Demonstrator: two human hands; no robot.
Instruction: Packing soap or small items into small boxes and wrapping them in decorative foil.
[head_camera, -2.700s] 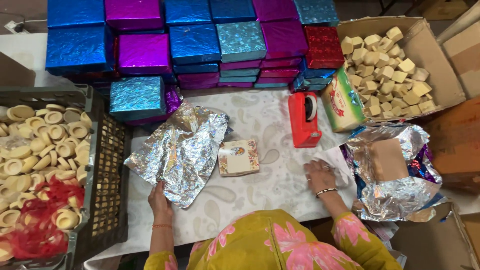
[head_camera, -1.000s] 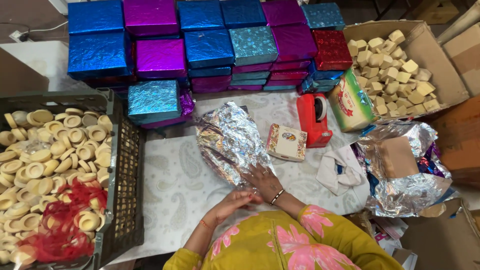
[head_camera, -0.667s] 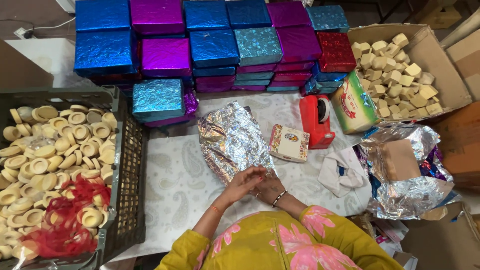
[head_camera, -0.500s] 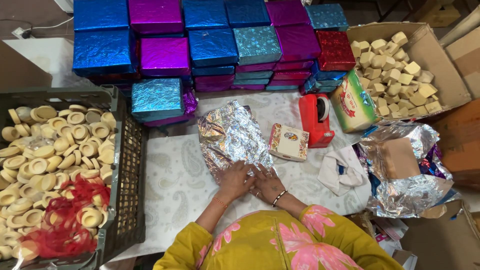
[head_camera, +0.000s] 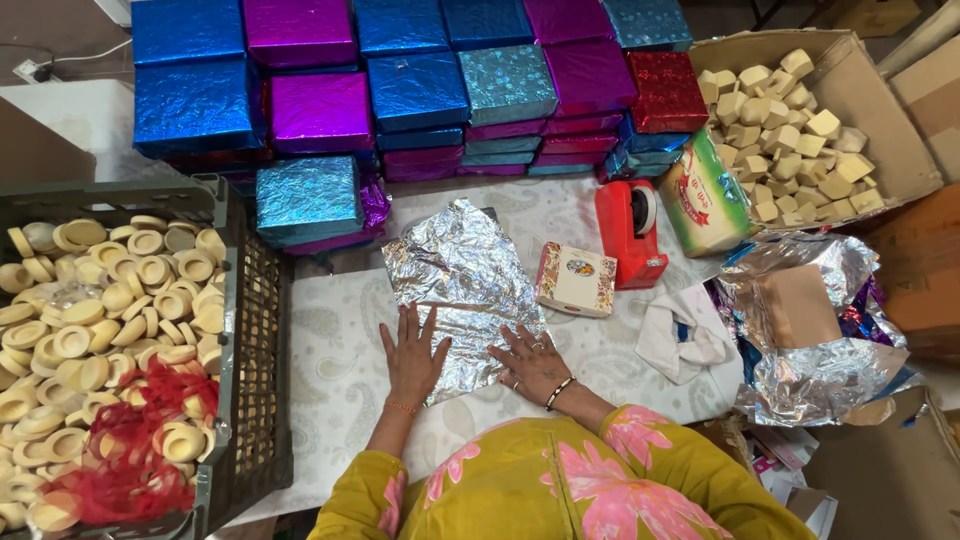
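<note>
Silver foil sheet lies crinkled on the patterned white tablecloth. Left hand and right hand both press flat on its near edge, fingers spread, grasping nothing. Right of it sits a small printed box, just beside a red tape dispenser.

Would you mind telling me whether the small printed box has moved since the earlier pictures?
Yes: the small printed box went from the silver foil sheet rightwards, beside the red tape dispenser.

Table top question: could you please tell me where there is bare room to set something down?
Bare cloth lies between the crate and the left hand, and between the foil sheet and white rag. The back, by the wrapped boxes and tape dispenser, is crowded.
</note>
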